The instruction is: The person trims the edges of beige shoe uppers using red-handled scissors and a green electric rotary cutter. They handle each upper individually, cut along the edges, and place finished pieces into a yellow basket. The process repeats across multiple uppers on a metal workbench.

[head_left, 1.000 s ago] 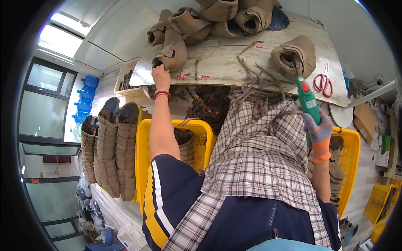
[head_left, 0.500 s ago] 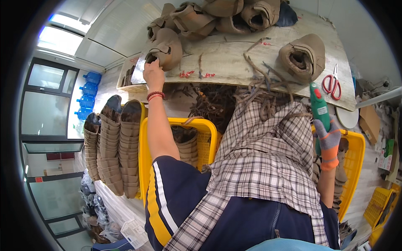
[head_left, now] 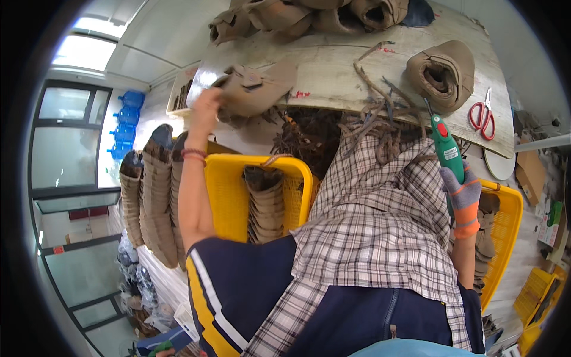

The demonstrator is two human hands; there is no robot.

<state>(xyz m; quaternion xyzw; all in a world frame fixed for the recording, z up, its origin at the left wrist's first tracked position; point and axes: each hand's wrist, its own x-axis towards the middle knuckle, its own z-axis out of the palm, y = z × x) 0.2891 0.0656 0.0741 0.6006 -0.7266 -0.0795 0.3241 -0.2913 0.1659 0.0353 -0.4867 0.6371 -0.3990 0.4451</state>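
A: Left hand (head_left: 204, 113)?
B: Bare, blurry. Its fingers are pinching the left edge of a tan shoe upper (head_left: 257, 89), which is slanting at the tabletop's (head_left: 339, 62) front edge.
A: Resting or lifted?
B: Can't tell, blur.
A: Textures?
B: That upper is looking soft and matte, with a folded flap. A rounded upper (head_left: 457, 66) is sitting at the right, its thick rim curling around a dark hole.
A: Right hand (head_left: 464, 193)?
B: It's wearing a grey-and-orange glove (head_left: 467, 221); fingers are wrapping a green tool (head_left: 447, 146) with a red button. The thin tip is pointing toward the rounded upper; touching, can't tell.
A: In the way?
B: Stringy brown scraps (head_left: 383, 122) are hanging over the front edge, onto the checked apron (head_left: 372, 214). Red-handled scissors (head_left: 485, 110) are lying beside the rounded upper. More uppers (head_left: 324, 19) are crowding the back. A yellow basket (head_left: 250, 159) is standing beside the left forearm, holding nested uppers (head_left: 264, 205); a second basket (head_left: 507, 202) is standing by the right.
A: Surface, room?
B: The tabletop is looking pale and scuffed. Blue jugs (head_left: 126, 116) are standing near a dark-framed window (head_left: 66, 140).
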